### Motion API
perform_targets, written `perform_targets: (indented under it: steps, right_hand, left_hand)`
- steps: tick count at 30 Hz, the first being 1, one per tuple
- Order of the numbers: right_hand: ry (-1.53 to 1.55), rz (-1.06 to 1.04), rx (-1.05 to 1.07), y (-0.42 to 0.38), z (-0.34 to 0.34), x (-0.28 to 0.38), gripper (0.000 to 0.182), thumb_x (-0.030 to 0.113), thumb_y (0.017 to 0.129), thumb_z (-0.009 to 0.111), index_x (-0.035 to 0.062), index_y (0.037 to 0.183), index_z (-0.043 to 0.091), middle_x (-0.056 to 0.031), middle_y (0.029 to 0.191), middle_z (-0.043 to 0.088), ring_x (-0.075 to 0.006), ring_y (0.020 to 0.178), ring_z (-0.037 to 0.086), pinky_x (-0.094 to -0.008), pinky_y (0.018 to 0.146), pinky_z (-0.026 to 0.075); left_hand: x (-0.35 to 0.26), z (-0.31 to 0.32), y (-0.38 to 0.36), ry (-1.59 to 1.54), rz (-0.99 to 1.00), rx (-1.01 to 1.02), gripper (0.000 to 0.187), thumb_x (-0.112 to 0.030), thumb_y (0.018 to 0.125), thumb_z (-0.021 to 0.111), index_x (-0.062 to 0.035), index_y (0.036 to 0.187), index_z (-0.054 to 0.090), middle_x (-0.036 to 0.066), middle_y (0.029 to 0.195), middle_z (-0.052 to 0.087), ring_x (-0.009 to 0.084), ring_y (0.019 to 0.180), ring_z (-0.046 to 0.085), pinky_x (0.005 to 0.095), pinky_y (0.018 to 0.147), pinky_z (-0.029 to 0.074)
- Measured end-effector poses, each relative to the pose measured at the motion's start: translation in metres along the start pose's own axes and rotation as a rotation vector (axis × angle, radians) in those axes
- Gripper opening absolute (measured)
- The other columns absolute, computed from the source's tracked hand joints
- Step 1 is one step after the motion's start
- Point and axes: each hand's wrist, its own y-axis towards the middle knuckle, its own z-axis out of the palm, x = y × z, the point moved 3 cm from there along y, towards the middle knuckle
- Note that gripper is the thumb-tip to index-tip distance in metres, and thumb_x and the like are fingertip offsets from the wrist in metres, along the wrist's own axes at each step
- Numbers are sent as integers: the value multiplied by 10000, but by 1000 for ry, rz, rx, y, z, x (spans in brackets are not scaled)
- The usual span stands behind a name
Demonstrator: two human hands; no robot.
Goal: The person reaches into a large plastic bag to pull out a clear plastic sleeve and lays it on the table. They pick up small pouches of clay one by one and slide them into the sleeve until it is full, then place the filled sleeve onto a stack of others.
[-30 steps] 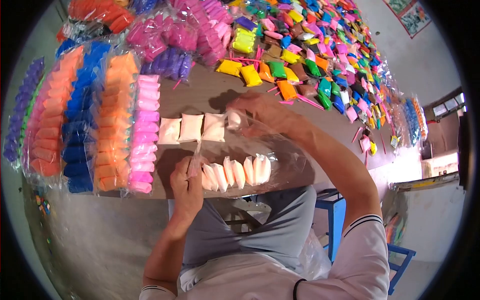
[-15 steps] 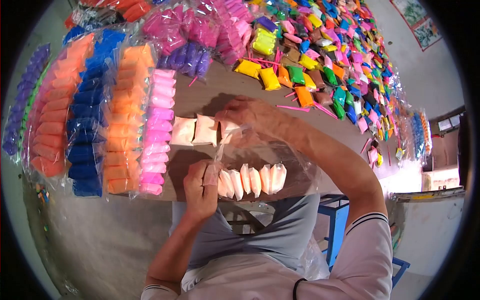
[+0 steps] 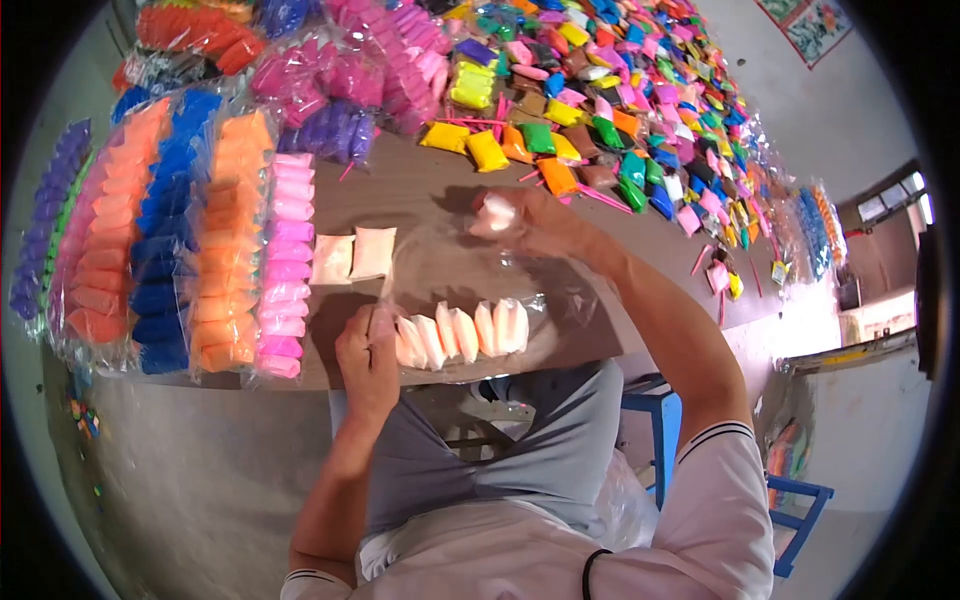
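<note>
My left hand (image 3: 368, 352) is closed around the mouth edge of a clear plastic bag (image 3: 470, 290), pinching the film near the front edge of the desk (image 3: 420, 185). The bag spreads out to the right of that hand and lies across the desk in front of me. Inside it, along its near side, stands a row of white packets (image 3: 460, 333), tilted and leaning against one another, touching side by side.

My right hand (image 3: 520, 222) is raised over the far side of the bag, fingers curled around one more white packet (image 3: 494, 214). That packet is clear of the desk, just above the bag's upper film; I think the hand is at the bag's opening, though the glare on the plastic makes it hard to be sure.

To the left of the bag, two loose white packets (image 3: 352, 256) lie flat on the desk, side by side and touching, just beside a long sleeve of pink packets (image 3: 284, 262). Further left run sleeves of orange packets (image 3: 226, 250), blue packets (image 3: 165, 240) and salmon packets (image 3: 108, 240), all lying parallel. Beyond my right hand, well apart from the bag, a yellow packet (image 3: 487, 150) and an orange packet (image 3: 557, 176) sit at the near edge of a broad scatter of mixed coloured packets (image 3: 640, 110) that covers the far end of the desk.
</note>
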Motion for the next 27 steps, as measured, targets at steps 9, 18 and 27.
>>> perform_targets:
  steps: [9,18,27]
  right_hand:
    - [727,46,-572,-119,-60,17,382,225,816,634,-12,1117,639,-47,917,680,-101,737,588,-261,612,462]
    - [448,-16,-502,-212,-14,135,453,155,771,710,-24,1174,608,-56,1035,692,-117,915,639,-280,786,511]
    - [-363,197,-754,-154,51,103,423,173,746,664,22,1113,516,-210,711,631,-390,646,635,-453,591,502]
  left_hand:
    - [-7,4,-1,-32,48,-59,276,-160,982,454,42,916,631,77,729,581,134,672,516,309,613,419]
    - [-2,6,0,-45,87,-87,296,-170,983,444,48,917,634,86,754,603,151,698,544,319,649,443]
    - [-4,4,-1,-28,53,-96,285,-159,970,445,46,911,634,62,727,575,126,685,509,309,628,423]
